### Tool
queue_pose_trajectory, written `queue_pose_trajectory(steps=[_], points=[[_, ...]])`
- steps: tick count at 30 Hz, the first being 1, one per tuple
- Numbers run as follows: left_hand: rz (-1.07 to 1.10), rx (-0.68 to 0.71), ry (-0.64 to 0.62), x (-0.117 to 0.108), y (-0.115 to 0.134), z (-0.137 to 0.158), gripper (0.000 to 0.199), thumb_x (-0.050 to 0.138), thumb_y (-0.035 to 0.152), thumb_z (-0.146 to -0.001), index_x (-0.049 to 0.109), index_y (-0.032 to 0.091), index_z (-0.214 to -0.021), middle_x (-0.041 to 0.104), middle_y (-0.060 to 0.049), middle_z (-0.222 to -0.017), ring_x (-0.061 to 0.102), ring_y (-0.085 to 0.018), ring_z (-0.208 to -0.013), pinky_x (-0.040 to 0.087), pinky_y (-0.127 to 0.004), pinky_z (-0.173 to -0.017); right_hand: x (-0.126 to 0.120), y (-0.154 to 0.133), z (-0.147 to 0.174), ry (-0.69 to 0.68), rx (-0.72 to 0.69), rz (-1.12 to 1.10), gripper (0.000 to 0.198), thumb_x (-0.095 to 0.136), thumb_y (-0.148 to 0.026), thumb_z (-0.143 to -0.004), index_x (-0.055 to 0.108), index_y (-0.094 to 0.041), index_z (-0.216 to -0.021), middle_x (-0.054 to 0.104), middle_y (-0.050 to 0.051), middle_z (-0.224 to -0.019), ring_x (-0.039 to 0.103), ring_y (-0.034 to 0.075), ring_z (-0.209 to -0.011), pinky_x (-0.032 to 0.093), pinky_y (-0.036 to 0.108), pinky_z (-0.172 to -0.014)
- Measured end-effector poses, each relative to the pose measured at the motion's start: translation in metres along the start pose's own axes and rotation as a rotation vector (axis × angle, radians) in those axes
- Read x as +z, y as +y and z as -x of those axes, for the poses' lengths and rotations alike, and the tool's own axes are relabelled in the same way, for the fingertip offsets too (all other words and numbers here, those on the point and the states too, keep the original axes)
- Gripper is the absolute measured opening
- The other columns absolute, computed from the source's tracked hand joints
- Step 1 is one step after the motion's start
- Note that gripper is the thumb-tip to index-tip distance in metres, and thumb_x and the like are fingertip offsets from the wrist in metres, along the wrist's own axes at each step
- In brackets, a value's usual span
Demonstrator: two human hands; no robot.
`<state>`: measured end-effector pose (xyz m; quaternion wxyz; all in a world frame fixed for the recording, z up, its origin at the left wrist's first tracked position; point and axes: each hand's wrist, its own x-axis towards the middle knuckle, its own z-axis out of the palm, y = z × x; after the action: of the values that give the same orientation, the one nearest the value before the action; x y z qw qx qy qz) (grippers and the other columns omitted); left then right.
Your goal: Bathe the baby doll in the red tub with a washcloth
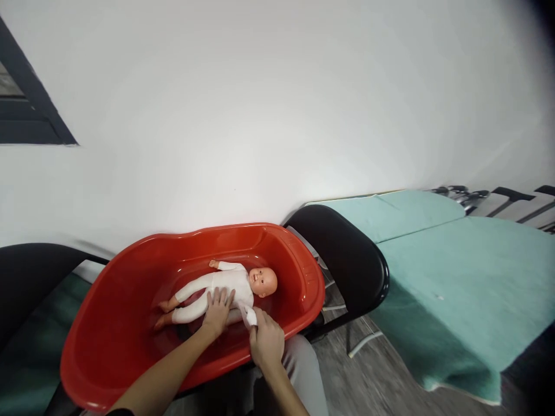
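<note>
right hand (266, 341) closed on white fabric (250, 315) at side of baby doll (237, 281); left hand (218, 311) apart from it, fingers spread, resting on doll's body. doll lies face up under left hand, head just beyond right, inside red baby bathtub (102, 323). black chair (342, 254) right of both hands, green sheet (455, 277) farther right, white wall (260, 115) beyond.

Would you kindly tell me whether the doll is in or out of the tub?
In: the doll lies face up inside the tub, its head and feet within the walls, with the left hand on its torso.
</note>
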<state>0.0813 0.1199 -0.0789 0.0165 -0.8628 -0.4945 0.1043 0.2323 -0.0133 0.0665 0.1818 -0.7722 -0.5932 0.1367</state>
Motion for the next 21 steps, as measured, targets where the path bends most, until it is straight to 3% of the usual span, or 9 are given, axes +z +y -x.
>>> queue_pose_trajectory(steps=[4,9,15,21], points=[[-0.027,0.024,0.01,-0.008,-0.006,0.002,0.105,0.07,0.021,-0.08,0.016,0.029,-0.169,0.037,-0.016,-0.166,0.035,-0.043,-0.149,0.027,-0.066,-0.12,0.003,0.003,-0.001,-0.007,0.006,0.015,0.049,0.047,-0.009,-0.087,0.068,-0.023,-0.129,0.075,0.008,-0.116,0.069,0.023,-0.103,0.044,0.029,-0.086],[0.012,0.015,0.093,-0.018,-0.013,0.0,0.083,0.043,0.002,-0.086,0.033,0.028,-0.164,0.051,-0.013,-0.155,0.05,-0.036,-0.134,0.033,-0.057,-0.117,0.011,0.008,-0.001,0.014,-0.032,-0.01,0.049,0.048,-0.009,-0.087,0.067,-0.023,-0.129,0.075,0.007,-0.112,0.068,0.023,-0.101,0.043,0.03,-0.086],[0.205,-0.045,0.101,-0.029,-0.017,-0.008,0.074,0.043,0.001,-0.085,0.048,0.027,-0.153,0.059,-0.007,-0.146,0.055,-0.028,-0.124,0.037,-0.04,-0.111,0.025,0.014,0.001,0.1,-0.039,-0.021,0.045,0.05,-0.01,-0.086,0.068,-0.024,-0.124,0.074,0.007,-0.107,0.067,0.023,-0.097,0.041,0.029,-0.085],[0.517,-0.062,0.068,-0.078,-0.022,0.005,0.059,0.054,0.013,-0.084,0.058,0.02,-0.142,0.071,-0.009,-0.129,0.065,-0.027,-0.11,0.042,-0.032,-0.094,0.019,0.011,0.001,0.101,-0.026,-0.032,0.047,0.049,-0.008,-0.084,0.067,-0.023,-0.124,0.075,0.006,-0.108,0.067,0.022,-0.097,0.041,0.028,-0.086]])
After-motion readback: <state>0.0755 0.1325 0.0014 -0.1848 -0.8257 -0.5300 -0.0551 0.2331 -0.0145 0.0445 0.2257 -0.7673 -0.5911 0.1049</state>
